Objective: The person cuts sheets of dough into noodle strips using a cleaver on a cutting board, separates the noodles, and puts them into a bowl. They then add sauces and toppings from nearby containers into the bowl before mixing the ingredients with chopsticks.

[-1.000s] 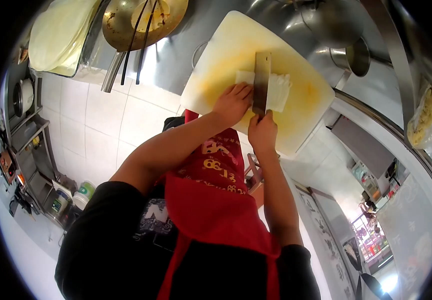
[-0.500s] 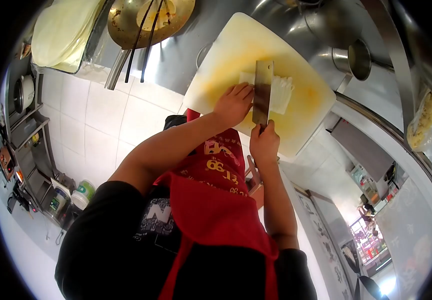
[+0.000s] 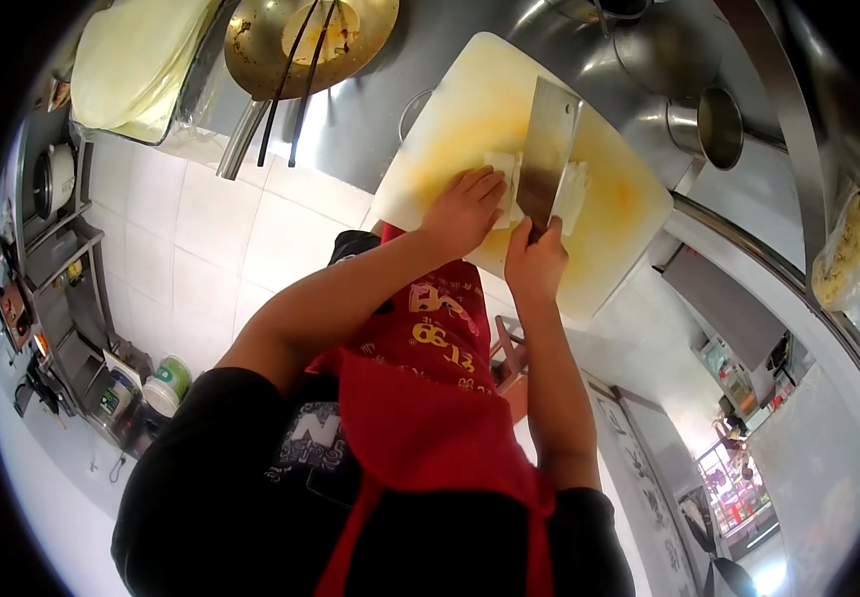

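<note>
My right hand (image 3: pixel 536 261) is closed round the handle of a cleaver (image 3: pixel 547 149), whose wide steel blade stands tilted over the cutting board (image 3: pixel 489 75). Beneath my left hand (image 3: pixel 465 209) lies a folded white sheet of food (image 3: pixel 502 164); the bent fingers, close together, hold it down on the board. To the right of the blade are cut white strips (image 3: pixel 572 197) of the same food. The blade hides part of the food between the two pieces.
Beyond the board's left side sits a wok (image 3: pixel 310 45) with long dark chopsticks (image 3: pixel 312 80) across it. Pale thin round sheets (image 3: pixel 136 70) are stacked at the far left. A metal pot (image 3: pixel 718 129) stands to the right, near a bag of yellowish food (image 3: pixel 843 249).
The cleaver has risen and tilted, so more of its blade face shows. My right hand has moved slightly up and right. My left hand stays on the food.
</note>
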`<state>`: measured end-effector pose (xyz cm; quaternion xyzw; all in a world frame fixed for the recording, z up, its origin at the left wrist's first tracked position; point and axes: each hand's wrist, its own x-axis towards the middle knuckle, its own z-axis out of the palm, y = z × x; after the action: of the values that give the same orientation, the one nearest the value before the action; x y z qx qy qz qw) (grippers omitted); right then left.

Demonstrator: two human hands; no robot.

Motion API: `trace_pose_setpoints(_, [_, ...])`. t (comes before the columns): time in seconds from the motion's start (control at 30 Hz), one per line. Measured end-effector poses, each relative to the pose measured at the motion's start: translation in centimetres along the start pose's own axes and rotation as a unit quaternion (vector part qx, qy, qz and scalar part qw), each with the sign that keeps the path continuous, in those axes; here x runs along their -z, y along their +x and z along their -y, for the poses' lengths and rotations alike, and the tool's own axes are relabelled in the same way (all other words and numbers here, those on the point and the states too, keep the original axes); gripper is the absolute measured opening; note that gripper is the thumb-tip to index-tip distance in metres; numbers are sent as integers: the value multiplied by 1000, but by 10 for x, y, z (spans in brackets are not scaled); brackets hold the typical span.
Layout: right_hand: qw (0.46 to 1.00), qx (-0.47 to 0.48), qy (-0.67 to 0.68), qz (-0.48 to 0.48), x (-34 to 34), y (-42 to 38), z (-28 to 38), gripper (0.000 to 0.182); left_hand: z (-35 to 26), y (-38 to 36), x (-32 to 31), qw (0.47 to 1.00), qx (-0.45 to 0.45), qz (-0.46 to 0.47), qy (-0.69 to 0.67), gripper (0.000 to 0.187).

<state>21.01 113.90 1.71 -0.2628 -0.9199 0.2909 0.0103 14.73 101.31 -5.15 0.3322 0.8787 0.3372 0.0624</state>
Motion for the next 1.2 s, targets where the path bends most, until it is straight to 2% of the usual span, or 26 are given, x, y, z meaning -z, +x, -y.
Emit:
trace_pose_setpoints(0.07, [995, -27, -30, 88, 16, -16, 4, 23, 2, 0, 0, 1000, -5, -1, -5, 42])
trace_pose_setpoints(0.17, [988, -73, -53, 122, 18, -27, 4, 25, 0, 3, 0, 1000, -8, 1, -9, 40])
trace_pose_setpoints(0.5, [982, -75, -75, 159, 4, -21, 2, 20, 5, 1, -9, 1000, -22, 10, 11, 36])
trace_pose_setpoints(0.6, [989, -65, -89, 96, -30, 6, -5, 20, 14, -2, -19, 998, -46, 16, 27, 36])
trace_pose_setpoints(0.67, [999, 35, -40, -8, -36, 10, -16, 20, 10, -5, -9, 999, -32, 28, -6, 38])
trace_pose_setpoints(0.73, [999, 42, -10, -29, -28, 14, -7, 22, 11, -2, 1, 999, -20, 29, -27, 40])
trace_pose_setpoints(0.83, [1000, 0, -22, 11, 3, -18, 2, 20, 5, -7, 6, 999, -39, -15, -14, 40])
trace_pose_setpoints(0.9, [995, -30, -44, 90, 6, -26, 3, 22, 9, -3, 3, 999, -35, -20, -7, 41])
trace_pose_setpoints(1.0, [989, -71, -55, 115, 5, -33, 5, 21, 8, 2, 2, 999, -34, -27, -17, 38])
trace_pose_setpoints(1.2, [983, -94, -62, 143, 5, -31, 10, 22, 12, 3, -3, 1000, -24, 2, 4, 35])
